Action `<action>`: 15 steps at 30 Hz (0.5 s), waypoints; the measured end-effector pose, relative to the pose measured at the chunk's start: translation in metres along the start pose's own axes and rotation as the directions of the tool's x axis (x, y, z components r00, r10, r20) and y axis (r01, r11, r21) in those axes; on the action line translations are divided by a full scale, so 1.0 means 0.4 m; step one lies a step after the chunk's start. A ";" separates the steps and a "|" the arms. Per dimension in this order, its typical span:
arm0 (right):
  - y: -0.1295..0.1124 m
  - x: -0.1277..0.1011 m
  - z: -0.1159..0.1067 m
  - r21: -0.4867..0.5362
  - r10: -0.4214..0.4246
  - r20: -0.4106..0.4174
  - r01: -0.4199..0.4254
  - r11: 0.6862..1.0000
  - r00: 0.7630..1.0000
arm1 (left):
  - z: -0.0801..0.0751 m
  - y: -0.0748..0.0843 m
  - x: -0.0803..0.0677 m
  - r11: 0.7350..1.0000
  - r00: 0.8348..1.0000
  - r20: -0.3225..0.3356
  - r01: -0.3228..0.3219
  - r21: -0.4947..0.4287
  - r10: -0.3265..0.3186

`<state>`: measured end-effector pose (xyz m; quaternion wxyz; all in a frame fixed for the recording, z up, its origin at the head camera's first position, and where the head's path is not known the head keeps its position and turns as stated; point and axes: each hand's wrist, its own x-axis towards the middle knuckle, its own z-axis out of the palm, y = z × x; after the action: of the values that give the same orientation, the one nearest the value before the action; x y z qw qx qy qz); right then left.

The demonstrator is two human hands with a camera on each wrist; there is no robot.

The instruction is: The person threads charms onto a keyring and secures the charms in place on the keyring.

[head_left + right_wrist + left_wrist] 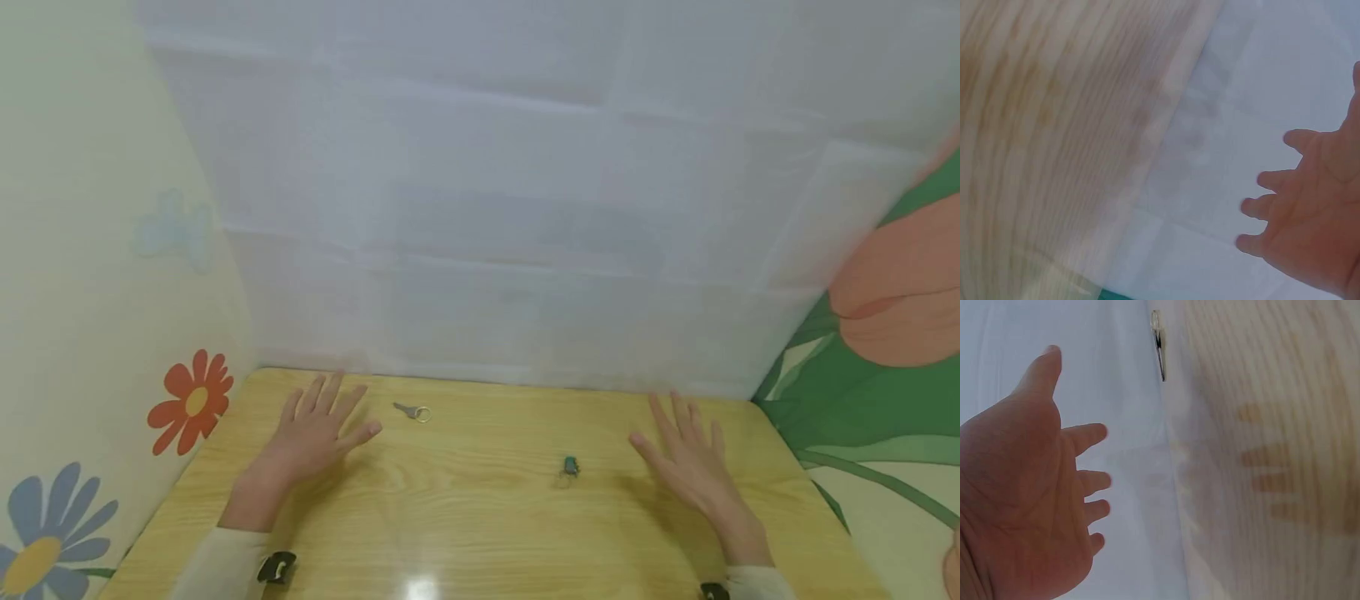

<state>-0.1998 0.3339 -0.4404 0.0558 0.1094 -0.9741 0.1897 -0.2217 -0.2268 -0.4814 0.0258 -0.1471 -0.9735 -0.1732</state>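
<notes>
A small grey key (pixel 407 409) on a ring lies near the back edge of the wooden table (pixel 480 533). My left hand (pixel 309 437), fingers spread and holding nothing, hovers over the table to the left of the key. In the left wrist view the palm (pixel 1022 494) shows bare, with the key (pixel 1160 355) beyond the thumb. Right of the middle lies a small teal-green piece (pixel 571 465) with a thin pale ring beside it. My right hand (pixel 690 462) is spread above the table to its right, its palm (pixel 1319 219) bare in the right wrist view.
A white cloth (pixel 487 208) hangs along the table's back edge. Flower-patterned walls flank the left (pixel 112 317) and right (pixel 885 367) sides. Dark bands (pixel 277 567) sit at both wrists, over pale sleeves.
</notes>
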 end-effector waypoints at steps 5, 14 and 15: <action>-0.048 0.016 0.020 0.087 -0.048 0.076 0.041 0.995 0.996 | 0.007 0.010 -0.003 0.998 0.998 -0.020 -0.055 -0.010 0.055; -0.165 0.028 0.103 0.243 -0.297 0.292 0.230 0.942 0.909 | 0.038 0.083 0.082 0.990 0.985 -0.156 -0.092 -0.109 0.074; -0.168 0.026 0.107 0.241 -0.309 0.299 0.242 0.940 0.903 | 0.044 0.092 0.091 0.990 0.987 -0.144 -0.089 -0.111 0.073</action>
<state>-0.1969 0.2547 -0.4544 -0.0941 0.2819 -0.9203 0.2545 -0.2456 -0.1778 -0.4820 0.0925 -0.1754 -0.9507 -0.2386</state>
